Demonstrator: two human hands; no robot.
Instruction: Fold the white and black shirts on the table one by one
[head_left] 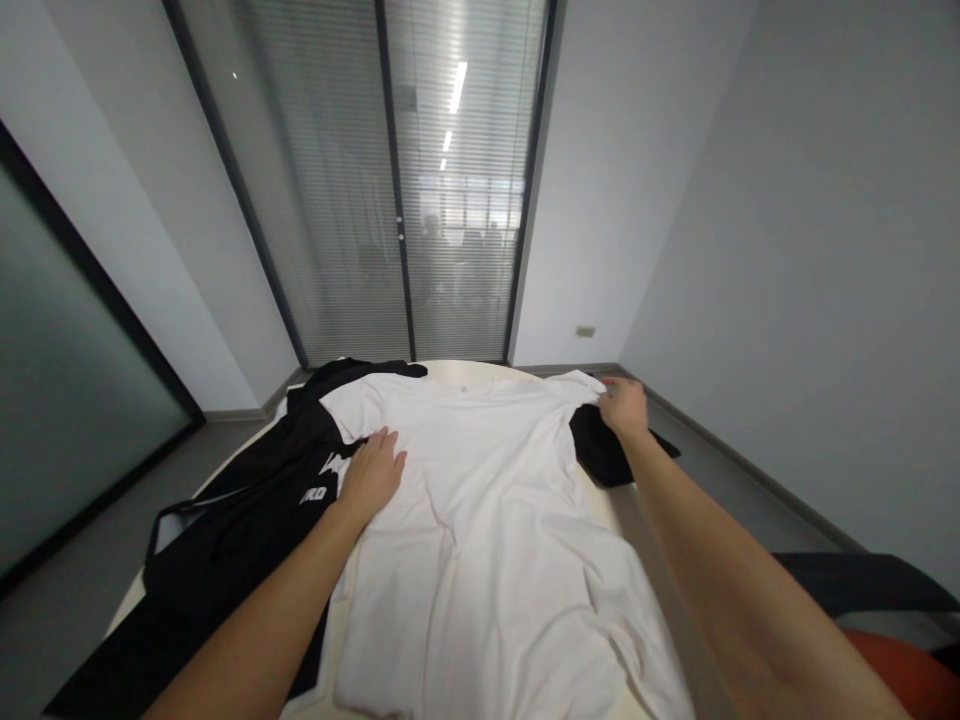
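A white T-shirt (480,480) lies spread face up over the table, its collar at the far side and its lower part wrinkled towards me. My left hand (373,470) rests flat on the shirt's left side below the sleeve, fingers stretched out. At the far right, my right hand (624,405) pinches the tip of the right sleeve between thumb and fingers. Black clothing with white lettering (262,480) lies to the left, partly under the white shirt and my left forearm.
The pale table (457,373) shows at its far rim. A black item (604,450) sits beneath the right sleeve at the table's edge. A chair with a dark back (862,580) and orange seat stands at the lower right. Glass panels with blinds (465,250) rise behind.
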